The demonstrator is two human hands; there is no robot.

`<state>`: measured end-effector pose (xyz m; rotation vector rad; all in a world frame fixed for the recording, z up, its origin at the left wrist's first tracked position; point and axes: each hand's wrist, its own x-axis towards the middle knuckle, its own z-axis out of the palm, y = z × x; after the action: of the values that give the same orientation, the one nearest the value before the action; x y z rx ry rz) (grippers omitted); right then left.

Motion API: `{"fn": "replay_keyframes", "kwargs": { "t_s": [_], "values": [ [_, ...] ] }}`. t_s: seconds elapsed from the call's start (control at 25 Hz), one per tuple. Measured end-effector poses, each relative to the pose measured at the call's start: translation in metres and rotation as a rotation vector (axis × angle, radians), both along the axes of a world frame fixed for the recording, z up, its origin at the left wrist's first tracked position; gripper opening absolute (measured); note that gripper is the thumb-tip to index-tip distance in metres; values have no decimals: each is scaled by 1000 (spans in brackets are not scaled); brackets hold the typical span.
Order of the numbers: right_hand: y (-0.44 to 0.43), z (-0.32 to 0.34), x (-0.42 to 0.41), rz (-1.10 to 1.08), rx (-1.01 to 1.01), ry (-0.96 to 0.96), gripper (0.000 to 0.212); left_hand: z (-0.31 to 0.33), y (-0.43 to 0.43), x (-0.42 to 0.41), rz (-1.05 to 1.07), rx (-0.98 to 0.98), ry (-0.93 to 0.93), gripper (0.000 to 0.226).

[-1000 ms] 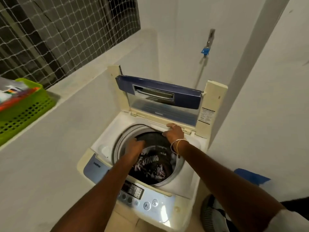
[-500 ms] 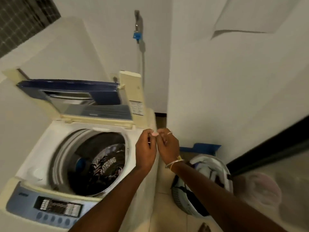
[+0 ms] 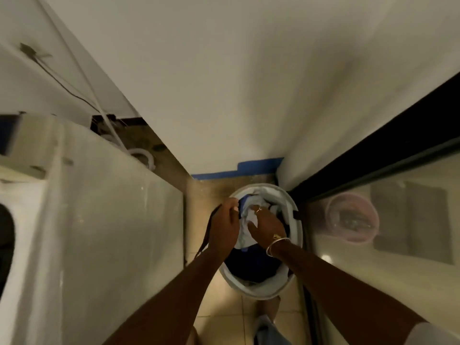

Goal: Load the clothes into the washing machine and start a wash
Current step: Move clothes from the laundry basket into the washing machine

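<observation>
Left hand [image 3: 224, 230] and right hand [image 3: 267, 225] have dropped from the washing machine's [image 3: 112, 220] edge into the laundry basket [image 3: 261, 292] on the floor [image 3: 216, 307] to its right, both grasping a pale garment [image 3: 245, 220] atop dark clothes [image 3: 249, 262].

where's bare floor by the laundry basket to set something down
Bare floor tile lies in front of the basket, toward the washing machine. Another bare strip runs from the basket to the blue tape. Crowded: the basket's right rim nearly meets the glass door; left hand and right hand are on the pale cloth inside.
</observation>
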<state>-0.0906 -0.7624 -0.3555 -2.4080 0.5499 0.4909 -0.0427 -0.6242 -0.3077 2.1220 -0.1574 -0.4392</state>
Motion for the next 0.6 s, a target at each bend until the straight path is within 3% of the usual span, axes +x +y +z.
{"fn": "replay_keyframes", "kwargs": {
  "t_s": [0.12,0.28,0.36,0.44,0.6],
  "values": [
    [-17,-89,-5,139,-65,234,76,-69,-10,4,25,39,68,23],
    [-7,-175,0,115,-4,364,101,-137,-2,0,58,81,119,30],
    [-4,-201,0,111,-87,341,89,-153,7,-8,73,47,118,31],
    [-6,-205,-1,199,-138,267,55,-155,17,-14,88,0,166,33],
    [-10,-136,9,37,-25,81,17,-122,39,-20,-52,-43,429,66]
  ]
}}
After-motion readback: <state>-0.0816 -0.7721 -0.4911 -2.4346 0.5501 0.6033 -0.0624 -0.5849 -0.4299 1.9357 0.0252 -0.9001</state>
